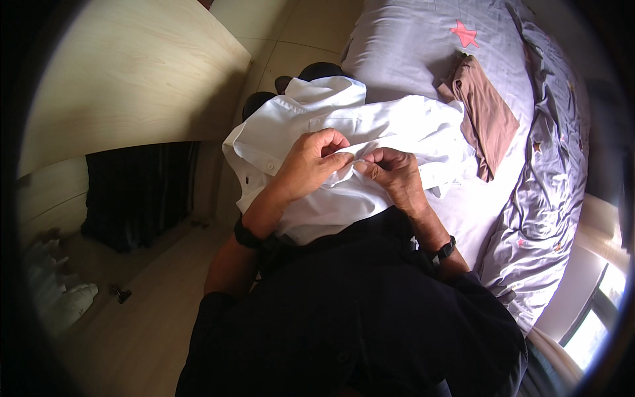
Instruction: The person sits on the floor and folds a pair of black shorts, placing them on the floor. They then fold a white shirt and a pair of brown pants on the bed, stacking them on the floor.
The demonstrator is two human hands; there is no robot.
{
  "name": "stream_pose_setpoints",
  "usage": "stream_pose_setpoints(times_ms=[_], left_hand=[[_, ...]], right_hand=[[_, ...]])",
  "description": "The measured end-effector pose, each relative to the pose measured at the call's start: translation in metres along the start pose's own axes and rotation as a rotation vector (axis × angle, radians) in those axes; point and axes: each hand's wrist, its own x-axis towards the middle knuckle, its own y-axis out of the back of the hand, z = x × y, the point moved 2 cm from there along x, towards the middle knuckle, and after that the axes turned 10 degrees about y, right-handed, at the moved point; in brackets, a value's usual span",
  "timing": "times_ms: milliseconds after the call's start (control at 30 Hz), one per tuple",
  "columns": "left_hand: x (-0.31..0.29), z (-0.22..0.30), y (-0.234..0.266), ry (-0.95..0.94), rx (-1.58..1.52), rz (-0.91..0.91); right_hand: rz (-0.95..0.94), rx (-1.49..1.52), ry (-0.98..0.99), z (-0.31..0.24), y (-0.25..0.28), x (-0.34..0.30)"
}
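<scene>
Across my lap and the edge of the bed lies a white button-up shirt (264, 142), its fabric loose and wrinkled. A pale button shows on it, left of my hands. My left hand (311, 162) pinches the shirt's cloth between thumb and fingertips. Close beside it, almost touching, my right hand (391, 173) has thumb and index finger pressed together on the same fold. Whatever small part lies between the fingertips is hidden. Both wrists wear dark bands.
A folded brown garment (486, 116) rests on the bed (410, 40), right of the shirt. A crumpled grey quilt with stars (539, 198) runs along the bed's right side. At the left stands a light wooden panel (139, 73), with dark cloth (135, 195) below it.
</scene>
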Motion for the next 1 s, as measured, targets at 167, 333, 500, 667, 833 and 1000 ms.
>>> stream_pose_setpoints(times_ms=[167,333,500,667,833,1000], left_hand=[[0.000,-0.002,0.000,-0.003,-0.019,0.024],[0.001,-0.006,-0.001,-0.012,-0.017,0.028],[0.000,-0.005,-0.001,-0.037,0.005,0.055],[-0.002,0.001,-0.001,-0.030,-0.010,0.047],[-0.003,0.000,0.000,-0.011,0.051,0.052],[-0.005,0.004,0.000,-0.003,0.082,0.052]], right_hand=[[0.011,0.018,-0.007,-0.005,-0.001,0.001],[0.009,0.037,-0.009,-0.002,-0.001,0.002],[-0.022,0.018,-0.005,0.001,-0.001,0.002],[-0.038,-0.009,0.008,0.002,-0.002,0.001],[-0.038,-0.085,0.035,0.002,-0.004,0.002],[-0.035,-0.095,0.040,0.000,-0.005,0.002]])
